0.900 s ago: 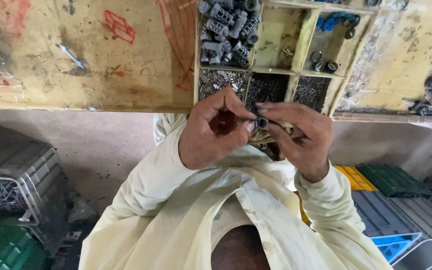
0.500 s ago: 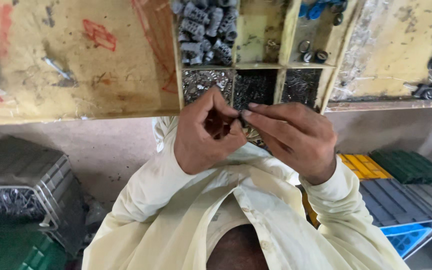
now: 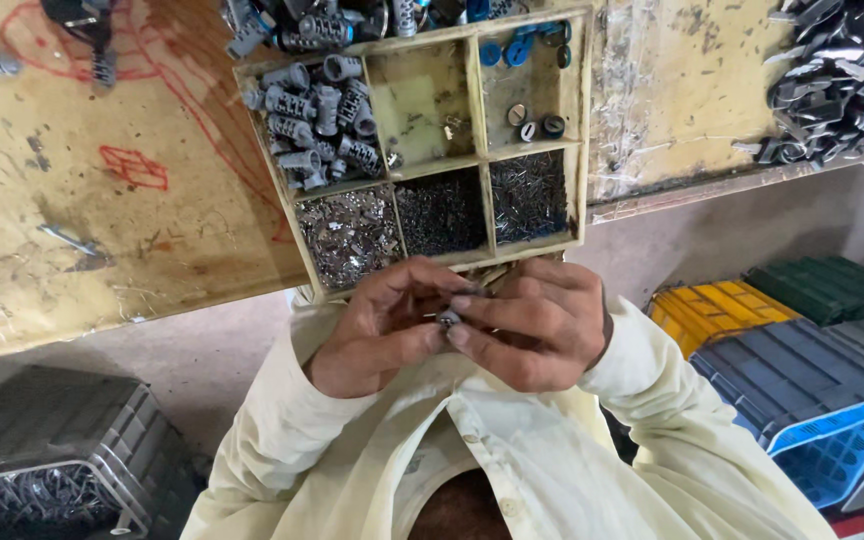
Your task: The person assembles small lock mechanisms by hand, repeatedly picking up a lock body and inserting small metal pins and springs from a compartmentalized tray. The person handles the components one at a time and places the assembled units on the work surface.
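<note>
A small grey metal part (image 3: 447, 319) is pinched between the fingertips of left hand (image 3: 377, 330) and right hand (image 3: 537, 330), held just below the compartmented wooden tray (image 3: 477, 95) on the scuffed yellow worktop (image 3: 132, 210).

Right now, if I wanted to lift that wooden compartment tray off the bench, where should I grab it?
Probably by the two long outer walls of the divided tray, one hand from each side. The near edge overhangs the bench, so fingers could hook underneath there. Keep it level: every compartment holds loose small parts.
</note>
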